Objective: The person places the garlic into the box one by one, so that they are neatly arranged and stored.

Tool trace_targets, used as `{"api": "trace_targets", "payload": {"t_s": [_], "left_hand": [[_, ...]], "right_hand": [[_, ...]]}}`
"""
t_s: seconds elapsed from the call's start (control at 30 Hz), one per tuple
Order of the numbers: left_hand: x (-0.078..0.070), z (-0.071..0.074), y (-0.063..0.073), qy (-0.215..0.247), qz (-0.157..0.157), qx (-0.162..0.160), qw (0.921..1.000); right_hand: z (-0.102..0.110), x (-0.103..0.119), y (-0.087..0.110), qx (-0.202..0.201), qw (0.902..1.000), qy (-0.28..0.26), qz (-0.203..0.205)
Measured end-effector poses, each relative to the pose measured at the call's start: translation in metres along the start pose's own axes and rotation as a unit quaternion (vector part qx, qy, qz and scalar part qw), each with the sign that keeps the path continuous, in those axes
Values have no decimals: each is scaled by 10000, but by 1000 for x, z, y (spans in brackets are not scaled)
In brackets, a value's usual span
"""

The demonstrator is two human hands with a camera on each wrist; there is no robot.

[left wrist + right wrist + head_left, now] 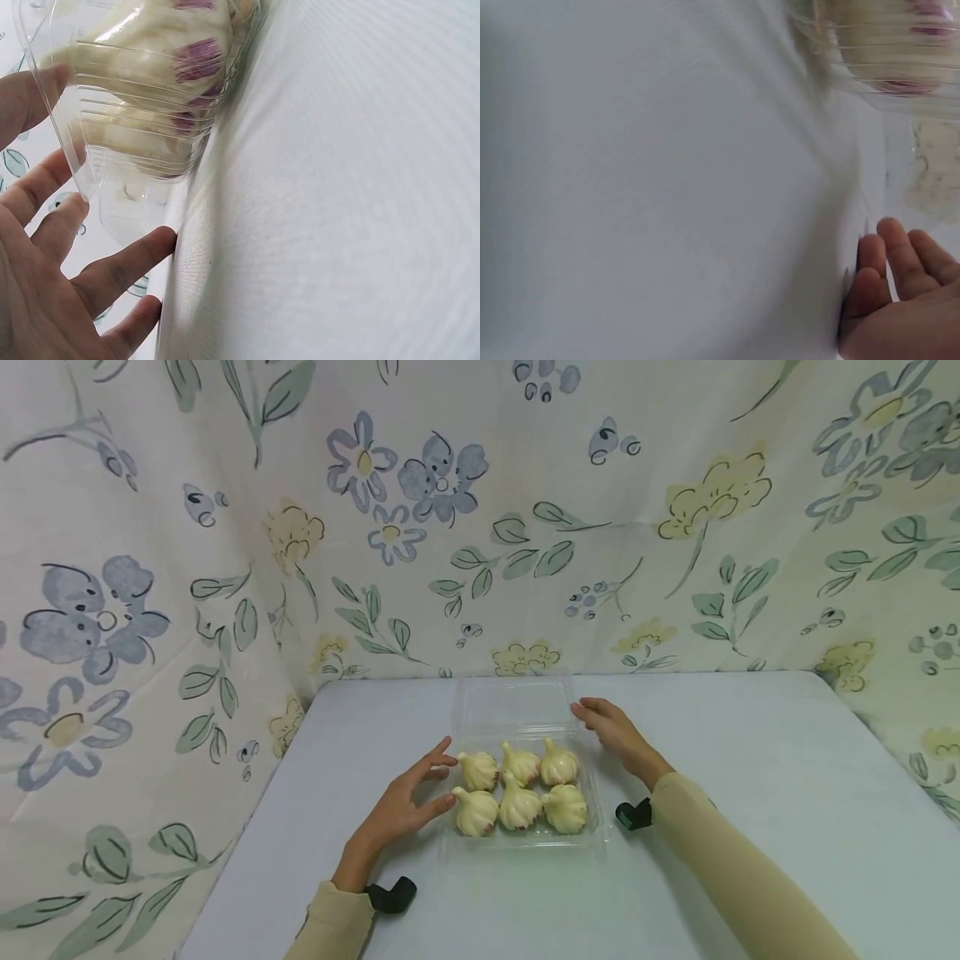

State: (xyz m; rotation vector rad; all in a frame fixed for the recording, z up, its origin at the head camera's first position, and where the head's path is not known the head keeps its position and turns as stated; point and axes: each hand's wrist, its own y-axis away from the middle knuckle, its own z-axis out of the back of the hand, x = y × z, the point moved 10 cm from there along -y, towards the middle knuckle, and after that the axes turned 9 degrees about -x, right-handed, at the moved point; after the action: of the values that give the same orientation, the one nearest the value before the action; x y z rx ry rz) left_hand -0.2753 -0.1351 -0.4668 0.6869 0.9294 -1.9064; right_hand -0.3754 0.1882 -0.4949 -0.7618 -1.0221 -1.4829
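A clear plastic clamshell box [525, 843] lies on the table with its lid [513, 702] folded back, away from me. Several pale garlic bulbs [520, 802] sit in it in two rows, some showing purple streaks [199, 60] in the left wrist view. My left hand [401, 802] is at the box's left side, fingers spread, with thumb and fingertips at the rim and the lower fingers resting on the table. Beside the lid's right edge is my right hand [615, 731], its fingers loosely bent; whether they touch the lid I cannot tell.
The white table [750, 760] extends on both sides of the box. A flower-printed cloth [525, 527] hangs behind the table and along its sides. Each wrist wears a black camera mount [392, 895].
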Motion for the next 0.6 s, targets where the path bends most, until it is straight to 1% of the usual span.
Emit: {"api": "trace_targets", "payload": {"t_s": [0.17, 0.27, 0.4, 0.6], "left_hand": [[1, -2, 0, -6, 23, 28, 10000], [0, -2, -1, -27, -17, 22, 10000], [-1, -1, -1, -54, -13, -3, 10000], [0, -1, 0, -28, -7, -18, 10000]], "right_hand": [[-3, 1, -4, 100, 9996, -244, -81], [-3, 2, -4, 127, 9991, -403, -97], [-3, 5, -5, 95, 9980, -619, 10], [0, 11, -5, -78, 9970, -732, 236]]}}
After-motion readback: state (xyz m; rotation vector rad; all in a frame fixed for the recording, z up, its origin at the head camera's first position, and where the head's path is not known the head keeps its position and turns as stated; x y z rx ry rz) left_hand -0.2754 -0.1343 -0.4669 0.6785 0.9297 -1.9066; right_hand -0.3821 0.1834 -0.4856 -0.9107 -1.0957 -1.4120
